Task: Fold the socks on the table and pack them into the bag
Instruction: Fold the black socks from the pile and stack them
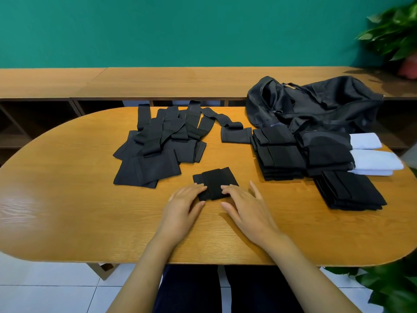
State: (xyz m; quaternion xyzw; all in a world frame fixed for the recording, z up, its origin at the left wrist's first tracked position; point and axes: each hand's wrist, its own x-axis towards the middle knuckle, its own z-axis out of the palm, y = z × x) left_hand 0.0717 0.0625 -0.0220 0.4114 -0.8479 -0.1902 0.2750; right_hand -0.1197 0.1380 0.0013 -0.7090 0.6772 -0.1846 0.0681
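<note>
A folded black sock [215, 182] lies flat near the middle of the oval wooden table [67, 211]. My left hand [184, 205] presses its near left corner with flat fingertips. My right hand [244, 205] rests its fingertips on the near right edge, fingers spread. A loose pile of unfolded black socks [162, 143] lies at the back left. Stacks of folded black socks [278, 154] stand on the right, another stack [350, 190] is nearer, and folded white socks [374, 161] lie beyond. The black bag [316, 102] slumps at the back right.
One more black sock [234, 133] lies stretched between the pile and the stacks. A wooden bench or shelf [135, 82] runs along the green wall behind the table. Leafy plants stand at the upper right [397, 32] and lower right [392, 288].
</note>
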